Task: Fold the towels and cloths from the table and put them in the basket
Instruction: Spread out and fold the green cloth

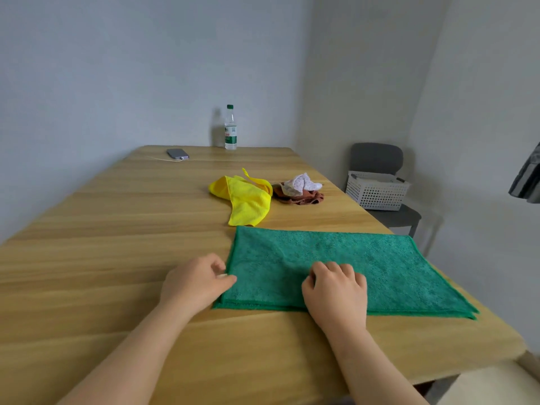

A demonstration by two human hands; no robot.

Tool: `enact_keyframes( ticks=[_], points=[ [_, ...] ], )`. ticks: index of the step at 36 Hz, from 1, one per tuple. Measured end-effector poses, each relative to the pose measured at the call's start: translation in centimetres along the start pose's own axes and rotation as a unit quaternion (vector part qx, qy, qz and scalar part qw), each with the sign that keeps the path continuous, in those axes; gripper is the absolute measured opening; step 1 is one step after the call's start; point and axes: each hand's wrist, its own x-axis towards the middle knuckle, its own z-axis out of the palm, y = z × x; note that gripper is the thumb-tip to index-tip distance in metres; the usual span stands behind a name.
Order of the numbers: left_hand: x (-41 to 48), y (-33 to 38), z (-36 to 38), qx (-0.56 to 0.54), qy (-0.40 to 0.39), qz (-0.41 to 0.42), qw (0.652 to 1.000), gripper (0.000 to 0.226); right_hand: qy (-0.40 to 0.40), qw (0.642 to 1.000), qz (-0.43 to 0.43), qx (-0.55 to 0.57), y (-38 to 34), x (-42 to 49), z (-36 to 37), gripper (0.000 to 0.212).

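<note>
Firstly, left hand point(198, 283): fingers curled, thumb and fingertips meeting on the left edge of the green towel point(365, 267) and pinching it
Right hand point(336, 296): knuckles up on the towel's near half, fingers clenched down into the fabric, a crease running away from them
Green towel: folded in layers, flat on the surface point(102, 229) by its near right corner; both right-hand corners of the towel reach the surface's right edge
Open room: bare wood from the towel's left edge across to the surface's left edge, and a strip along the near edge under both forearms
Yellow cloth point(248, 200): crumpled, just beyond the towel's far left corner
Brown cloth point(301, 197): bunched beside the yellow one, toward the right edge, with a white patterned cloth point(302, 182) on top
Basket point(377, 190): white, perforated, on a grey chair point(377, 159) off the surface's right edge
Far edge: an upright bottle point(230, 127), and a phone point(177, 153) with a cable to its left
</note>
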Motion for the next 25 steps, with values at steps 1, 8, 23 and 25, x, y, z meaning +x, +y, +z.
enact_keyframes(
  ticks=[1, 8, 23, 25],
  points=[
    [-0.2, 0.2, -0.1, -0.016, 0.000, 0.015, 1.000, 0.020, 0.013, 1.000, -0.009, 0.006, 0.1, -0.1, 0.0, 0.017],
    [-1.2, 1.2, 0.0, 0.111, -0.020, 0.059, 0.992, 0.038, 0.005, 1.000, -0.026, -0.002, 0.2, -0.2, -0.4, 0.019],
    [-1.4, 1.9, 0.4, 0.049, -0.031, 0.053, 0.997, 0.037, 0.140, 0.989, -0.041, -0.029, 0.3, 0.1, 1.6, 0.012],
    [-1.5, 2.1, 0.5, 0.031, -0.024, 0.053, 0.998, 0.036, 0.153, 0.987, -0.038, -0.031, 0.3, 0.1, 1.7, 0.011]
  ],
)
